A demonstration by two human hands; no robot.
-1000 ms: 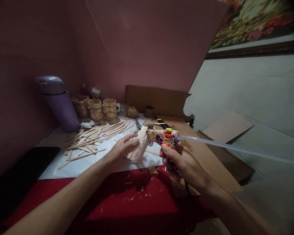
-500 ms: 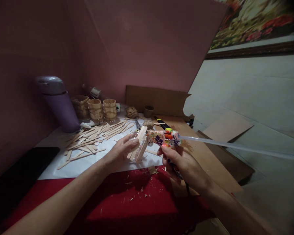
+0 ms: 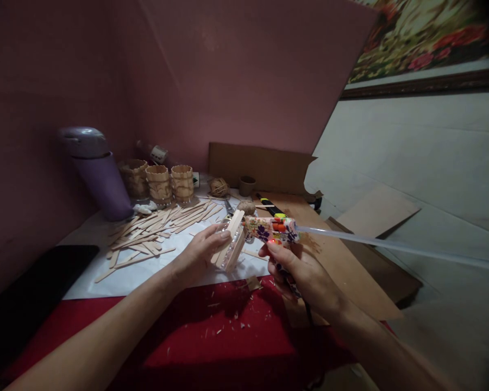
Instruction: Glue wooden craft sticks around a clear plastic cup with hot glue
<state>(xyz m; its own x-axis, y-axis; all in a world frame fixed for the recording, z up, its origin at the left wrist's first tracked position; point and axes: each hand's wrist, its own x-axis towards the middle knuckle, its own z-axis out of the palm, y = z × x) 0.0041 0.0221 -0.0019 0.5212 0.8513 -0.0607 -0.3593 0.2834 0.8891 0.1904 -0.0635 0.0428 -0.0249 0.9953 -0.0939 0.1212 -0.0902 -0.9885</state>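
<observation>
My left hand (image 3: 204,248) is closed around a clear plastic container (image 3: 230,247) with wooden craft sticks (image 3: 235,251) standing side by side along its wall. Its thumb presses near one of the sticks. In my right hand (image 3: 299,269) is a flower-patterned hot glue gun (image 3: 269,228), its fingers wrapped round the handle and a red light glowing by the thumb. The nozzle points left, close to the sticks' upper ends; whether it touches them I cannot tell. A long translucent glue stick (image 3: 375,239) runs out of the gun's back to the right.
Loose craft sticks (image 3: 146,233) lie heaped on white paper (image 3: 85,279). Behind stand stick-covered cups (image 3: 182,183), a purple bottle (image 3: 101,179), twine balls (image 3: 219,187) and a small brown pot (image 3: 246,185). A yellow-black cutter (image 3: 271,205) lies on a brown board (image 3: 342,282).
The glue gun and my right hand have shifted very slightly left. My left hand keeps its hold on the container in nearly the same place.
</observation>
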